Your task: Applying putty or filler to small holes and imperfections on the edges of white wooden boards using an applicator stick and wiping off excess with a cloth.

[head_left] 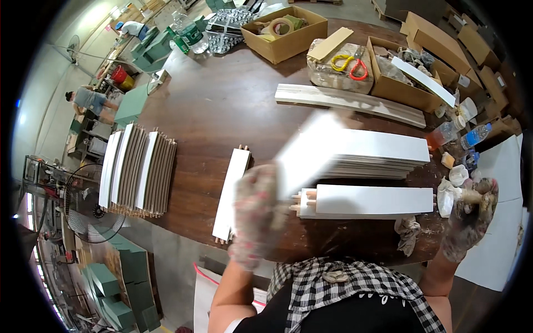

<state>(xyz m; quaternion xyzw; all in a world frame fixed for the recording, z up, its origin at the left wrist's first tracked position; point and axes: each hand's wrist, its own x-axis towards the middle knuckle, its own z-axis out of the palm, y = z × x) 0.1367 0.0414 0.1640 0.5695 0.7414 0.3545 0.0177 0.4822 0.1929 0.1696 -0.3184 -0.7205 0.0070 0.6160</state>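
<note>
Blurred white board (312,152) in gloved left hand (257,208) over brown table (194,111), gloved right hand (471,219) near its right edge

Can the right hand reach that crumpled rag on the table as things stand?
Probably yes: the rag lies on the table left of the right hand, and nothing seems to stand between. The hand looks curled, though, perhaps around something pale, which could hinder a grasp.

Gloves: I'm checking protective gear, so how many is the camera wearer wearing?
2: one on the left hand, which holds a blurred white board; one on the right hand, toward the picture's right edge. Both show.
</note>
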